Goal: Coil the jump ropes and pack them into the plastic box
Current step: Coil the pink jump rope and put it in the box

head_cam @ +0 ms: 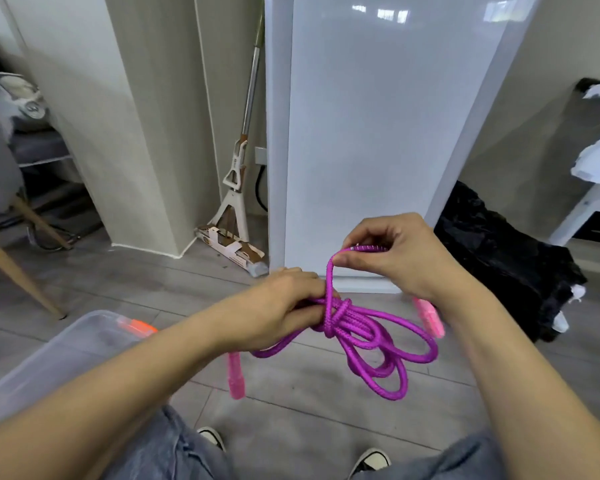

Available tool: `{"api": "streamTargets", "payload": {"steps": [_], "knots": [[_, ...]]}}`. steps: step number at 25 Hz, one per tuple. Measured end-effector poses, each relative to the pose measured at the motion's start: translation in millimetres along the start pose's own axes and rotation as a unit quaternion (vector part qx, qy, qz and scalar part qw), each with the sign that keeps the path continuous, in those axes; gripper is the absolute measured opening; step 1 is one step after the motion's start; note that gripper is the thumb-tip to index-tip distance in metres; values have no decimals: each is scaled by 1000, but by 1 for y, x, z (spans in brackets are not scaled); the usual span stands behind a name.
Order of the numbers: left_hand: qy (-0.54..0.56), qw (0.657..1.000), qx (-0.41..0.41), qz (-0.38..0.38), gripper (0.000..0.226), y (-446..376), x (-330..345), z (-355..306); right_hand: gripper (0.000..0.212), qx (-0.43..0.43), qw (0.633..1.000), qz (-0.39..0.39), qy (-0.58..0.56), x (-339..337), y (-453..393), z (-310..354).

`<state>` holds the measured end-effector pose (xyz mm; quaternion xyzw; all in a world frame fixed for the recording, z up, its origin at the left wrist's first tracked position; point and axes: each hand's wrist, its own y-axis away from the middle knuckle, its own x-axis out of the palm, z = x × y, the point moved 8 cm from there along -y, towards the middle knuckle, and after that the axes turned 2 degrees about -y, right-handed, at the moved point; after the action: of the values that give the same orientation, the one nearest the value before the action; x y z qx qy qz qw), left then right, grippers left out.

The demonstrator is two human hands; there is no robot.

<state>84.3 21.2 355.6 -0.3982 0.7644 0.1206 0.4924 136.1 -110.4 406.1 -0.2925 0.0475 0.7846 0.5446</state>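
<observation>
Item: purple jump rope (368,341), held in the air above the grey floor (291,403), in front of the person's knees. Left hand (278,306) grips the gathered loops at their middle, fingers curled round the bundle, apparently to keep the coil from springing apart. Right hand (395,251) pinches a free length just above that point, with the strand running down and round the bundle; judged to be a binding turn in progress. 2 pink handles hang loose: 1 (235,375) below the left hand, 1 (430,317) below the right wrist. Several loops droop unevenly to the right and could snag. Plastic box (49,358): clear, open at the top, on the floor at lower left, near the left forearm; something orange (136,327) shows at its far rim, and whether that lies inside cannot be told. Room: open floor between the rope and the box; a white panel (378,133) and a mop (236,188) stand beyond, well apart from the hands. Packing not yet done.
</observation>
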Motion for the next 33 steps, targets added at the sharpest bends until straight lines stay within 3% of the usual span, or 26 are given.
{"api": "streamTargets", "payload": {"steps": [3, 6, 8, 10, 14, 18, 22, 25, 28, 30, 33], "knots": [[160, 983, -38, -75, 14, 1, -26, -10, 7, 34, 995, -15, -94, -6, -5, -18], [229, 952, -90, -180, 19, 5, -46, 6, 31, 110, 973, 4, -201, 16, -4, -42], [264, 922, -149, -241, 25, 8, -48, 27, 28, 88, 978, 40, -187, 46, -5, -36], [284, 888, -213, -293, 28, 12, -47, 49, 30, 121, 970, 46, -207, 66, -7, -33], [169, 871, -299, -350, 29, 23, -58, 76, 28, 167, 960, 81, -212, 88, -1, -32], [-4, 880, -362, -306, 27, 28, -64, 82, 23, 167, 968, 154, -108, 99, 9, -21], [-27, 869, -376, -320, 27, 36, -74, 98, 17, 183, 962, 197, -46, 75, 24, -17], [159, 831, -400, -354, 38, 41, -66, 117, 15, 143, 983, 115, -24, 51, 25, -6], [407, 738, -406, -353, 35, 35, -34, 120, 11, 7, 990, 8, 142, 41, 20, 17], [483, 706, -396, -334, 33, 30, -23, 114, 18, -39, 982, -43, 181, 41, 19, 26], [548, 688, -359, -310, 30, 20, -18, 98, 20, -52, 986, -87, 131, 45, 17, 24]]}}
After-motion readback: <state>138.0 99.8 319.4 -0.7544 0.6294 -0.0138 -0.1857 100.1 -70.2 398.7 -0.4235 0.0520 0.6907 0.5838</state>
